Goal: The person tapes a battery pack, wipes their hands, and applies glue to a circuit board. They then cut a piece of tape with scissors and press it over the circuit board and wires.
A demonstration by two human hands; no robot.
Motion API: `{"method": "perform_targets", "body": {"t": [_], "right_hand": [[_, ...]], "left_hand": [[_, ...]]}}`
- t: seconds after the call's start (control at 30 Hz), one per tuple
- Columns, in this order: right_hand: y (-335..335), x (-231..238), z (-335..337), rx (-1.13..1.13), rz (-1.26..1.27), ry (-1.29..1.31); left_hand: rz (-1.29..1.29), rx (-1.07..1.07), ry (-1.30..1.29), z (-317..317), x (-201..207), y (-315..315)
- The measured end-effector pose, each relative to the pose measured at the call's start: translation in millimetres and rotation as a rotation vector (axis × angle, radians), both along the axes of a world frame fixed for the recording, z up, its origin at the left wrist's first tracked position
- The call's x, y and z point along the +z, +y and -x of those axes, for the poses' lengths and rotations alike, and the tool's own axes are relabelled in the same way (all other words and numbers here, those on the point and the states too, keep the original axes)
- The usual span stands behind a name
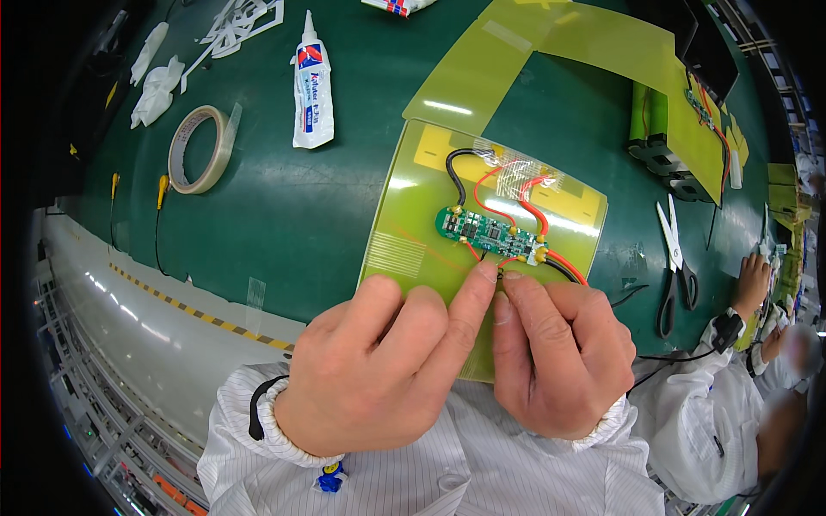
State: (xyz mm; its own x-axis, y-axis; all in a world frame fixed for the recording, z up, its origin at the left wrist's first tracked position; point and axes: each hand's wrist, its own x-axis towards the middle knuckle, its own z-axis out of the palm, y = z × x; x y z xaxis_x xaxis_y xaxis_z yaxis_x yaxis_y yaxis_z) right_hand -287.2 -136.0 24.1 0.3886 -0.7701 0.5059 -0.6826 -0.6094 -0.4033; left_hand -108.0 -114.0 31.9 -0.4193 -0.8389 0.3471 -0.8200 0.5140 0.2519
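Note:
A narrow green circuit board (490, 230) lies on a yellow-green battery pack (397, 211), below strips of clear tape. Black and red wires run from the board up to the taped end, and a thicker red cable (564, 263) leaves it on the right. Just below the board, my right hand (559, 353) pinches a small dark piece at the end of thin leads. Its kind is too small to tell. My left hand (379, 361) is closed, its index fingertip pressed against the same spot from the left; its thumb is hidden.
Tape roll (200, 150), white glue tube (312, 90) and crumpled white gloves (157, 90) lie to the left. Black-handled scissors (674, 262) rest at right, below another battery pack (680, 138). Yellow-green sheets (602, 34) spread behind. A co-worker's hand (753, 279) is at far right.

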Motion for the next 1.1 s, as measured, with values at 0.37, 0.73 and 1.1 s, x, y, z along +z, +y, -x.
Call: {"method": "perform_targets", "body": {"t": [0.37, 0.73, 1.1], "right_hand": [[4, 5, 4, 0.037, -0.072, 0.037], [0, 0, 8, 0.075, 0.019, 0.088], [0, 15, 20, 0.113, -0.126, 0.240]], "left_hand": [[-0.016, 0.003, -0.039, 0, 2, 0], [-0.080, -0.011, 0.007, -2, 3, 0], [-0.075, -0.008, 0.319, -13, 2, 0]]}}
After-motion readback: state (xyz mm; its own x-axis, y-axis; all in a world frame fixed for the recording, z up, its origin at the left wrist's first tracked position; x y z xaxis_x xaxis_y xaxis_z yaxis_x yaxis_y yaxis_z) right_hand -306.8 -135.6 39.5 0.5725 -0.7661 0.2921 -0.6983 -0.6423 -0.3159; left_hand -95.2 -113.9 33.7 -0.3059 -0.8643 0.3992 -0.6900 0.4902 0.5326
